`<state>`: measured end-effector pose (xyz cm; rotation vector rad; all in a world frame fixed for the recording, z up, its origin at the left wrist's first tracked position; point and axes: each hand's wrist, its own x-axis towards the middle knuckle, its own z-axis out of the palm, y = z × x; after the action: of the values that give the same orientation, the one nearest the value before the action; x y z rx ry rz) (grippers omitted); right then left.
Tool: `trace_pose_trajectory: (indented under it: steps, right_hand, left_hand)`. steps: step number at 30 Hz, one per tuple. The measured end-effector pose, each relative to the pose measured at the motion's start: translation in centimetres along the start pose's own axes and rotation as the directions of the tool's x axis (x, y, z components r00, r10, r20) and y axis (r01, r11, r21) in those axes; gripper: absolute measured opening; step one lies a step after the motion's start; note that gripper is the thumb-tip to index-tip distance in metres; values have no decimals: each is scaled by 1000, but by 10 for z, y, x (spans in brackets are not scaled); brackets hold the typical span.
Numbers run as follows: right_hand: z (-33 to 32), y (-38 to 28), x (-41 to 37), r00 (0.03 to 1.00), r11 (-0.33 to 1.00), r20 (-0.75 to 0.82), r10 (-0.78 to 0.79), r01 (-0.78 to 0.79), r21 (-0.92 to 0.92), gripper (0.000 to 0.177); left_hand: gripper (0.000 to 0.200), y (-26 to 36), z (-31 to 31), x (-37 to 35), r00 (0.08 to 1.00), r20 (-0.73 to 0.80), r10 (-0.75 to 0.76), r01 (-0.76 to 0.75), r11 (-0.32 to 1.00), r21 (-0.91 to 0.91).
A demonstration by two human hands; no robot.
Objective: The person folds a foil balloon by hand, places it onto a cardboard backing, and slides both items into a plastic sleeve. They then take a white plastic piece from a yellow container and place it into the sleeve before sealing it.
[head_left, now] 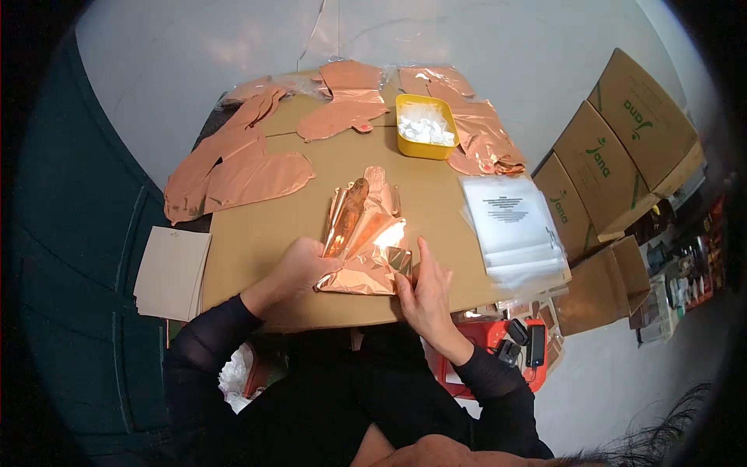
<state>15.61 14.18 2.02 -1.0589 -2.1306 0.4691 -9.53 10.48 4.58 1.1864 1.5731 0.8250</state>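
A copper-coloured foil sheet (362,276), partly folded, lies on the cardboard-covered table (257,288) near its front edge. My left hand (302,266) grips its left side, fingers closed on the foil. On the right side my right hand (424,296) pinches the lower right corner between thumb and fingers, with the index finger raised. The upper part of the foil is creased and narrows to a rounded tab at the top. Beyond it stands a yellow container (427,148) holding crumpled white pieces.
Flat copper foil shapes lie at the left (257,179), back centre (342,117) and right (478,128). Clear printed bags (510,222) are stacked at the right, beside cardboard boxes (595,159). White cards (171,272) sit at the left edge.
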Motion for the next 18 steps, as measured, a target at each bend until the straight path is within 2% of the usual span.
trace_pose_trajectory:
  steps: [3,6,8,11,14,15,17,18]
  right_hand:
    - [-1,-1,0,999,999,-24,-22,21,-25,71]
    - [1,-2,4,992,988,-73,-104,95,-120,71]
    - [-1,-4,7,987,974,-67,-148,134,-182,71]
    - [-4,-1,9,989,972,4,-150,148,-182,70]
    - [-7,-1,12,992,969,-30,-124,114,-218,70]
    - [-7,0,14,982,962,-40,-186,174,-210,70]
    - [-8,1,18,950,937,-62,-306,289,-194,72]
    - [-10,1,21,930,917,12,-367,364,-166,71]
  left_hand:
    - [27,-15,2,9,993,-79,94,-98,993,-60]
    - [29,-17,1,11,986,-86,145,-147,989,-22]
    - [30,-18,0,13,986,-84,143,-141,989,32]
    - [30,-22,-1,18,985,-102,142,-129,984,125]
    - [28,-22,-1,18,980,-123,158,-130,968,213]
    - [28,-19,0,18,978,-128,166,-132,961,242]
    - [26,-10,2,13,987,-138,85,-63,986,156]
    - [25,-7,3,11,989,-138,45,-29,993,114]
